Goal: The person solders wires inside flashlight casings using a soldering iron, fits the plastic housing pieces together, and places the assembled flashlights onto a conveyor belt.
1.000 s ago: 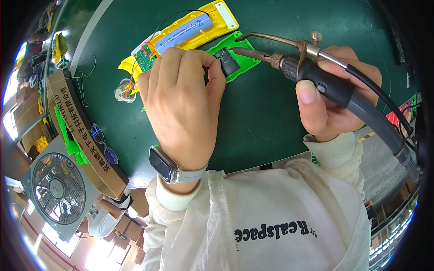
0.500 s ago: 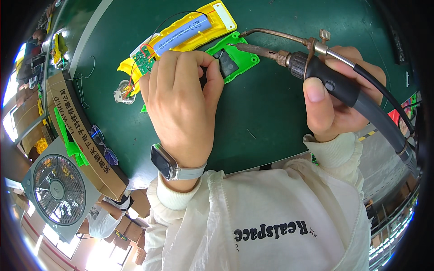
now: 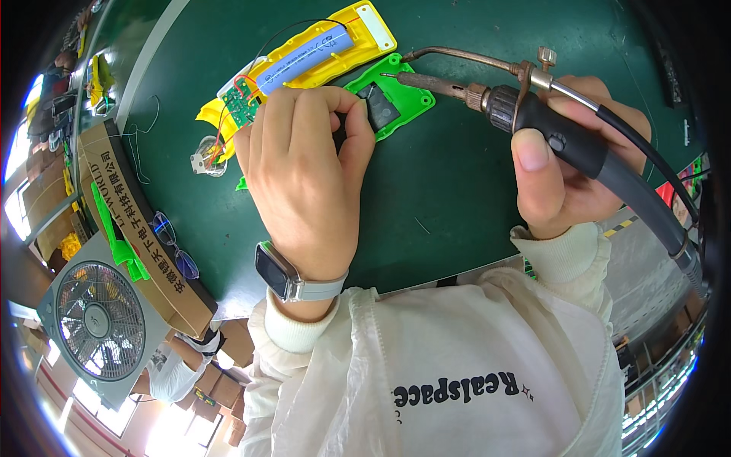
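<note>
My right hand grips a soldering iron with a thin metal feed tube above its tip. The tip hovers over or touches the edge of a green plastic shell with a dark panel; I cannot tell which. My left hand is closed over this shell, thumb and fingers pinched together, and hides what they hold. Just beyond it lies a yellow plastic shell with a blue cylindrical battery in it. A green circuit board with red and black wires sits at its left end, beside a clear lamp part.
Left on the green table stand a cardboard box edge, folded glasses and a bright green strip. A grey fan is at lower left. Thin wire lies near the box. The iron's cable trails right.
My left hand and both plastic shells have shifted very slightly left. The soldering iron in my right hand stays almost where it was.
</note>
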Demonstrator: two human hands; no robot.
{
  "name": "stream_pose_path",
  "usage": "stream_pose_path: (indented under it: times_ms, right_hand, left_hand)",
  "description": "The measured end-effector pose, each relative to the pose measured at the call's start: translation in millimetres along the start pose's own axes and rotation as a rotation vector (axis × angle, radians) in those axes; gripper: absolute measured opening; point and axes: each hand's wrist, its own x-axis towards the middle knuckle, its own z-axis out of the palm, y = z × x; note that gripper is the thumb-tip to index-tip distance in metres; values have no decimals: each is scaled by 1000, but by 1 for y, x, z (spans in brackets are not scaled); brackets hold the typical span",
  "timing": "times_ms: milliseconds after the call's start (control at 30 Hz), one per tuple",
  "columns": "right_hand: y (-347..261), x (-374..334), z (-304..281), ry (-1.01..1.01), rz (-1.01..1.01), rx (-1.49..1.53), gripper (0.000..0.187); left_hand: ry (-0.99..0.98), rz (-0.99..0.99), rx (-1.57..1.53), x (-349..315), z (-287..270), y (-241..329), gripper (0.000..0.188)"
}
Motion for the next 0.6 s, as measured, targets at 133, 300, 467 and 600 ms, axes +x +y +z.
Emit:
stream_pose_path:
  times_ms: [133, 300, 467, 600]
  right_hand:
    - [0, 0, 1, 6, -11, -10, 44]
    - [-1, 0, -1, 15, 9, 2, 44]
    - [2, 3, -12, 59, -8, -43, 42]
    - [9, -1, -12, 290, -6, 11, 49]
  left_hand:
    - [-1, -21, 13, -1, 0, 0, 19]
    - [8, -31, -16, -1, 1, -1, 19]
    - [-15, 4, 6, 3, -3, 1, 18]
    - [-21, 78, -16, 15, -4, 2, 17]
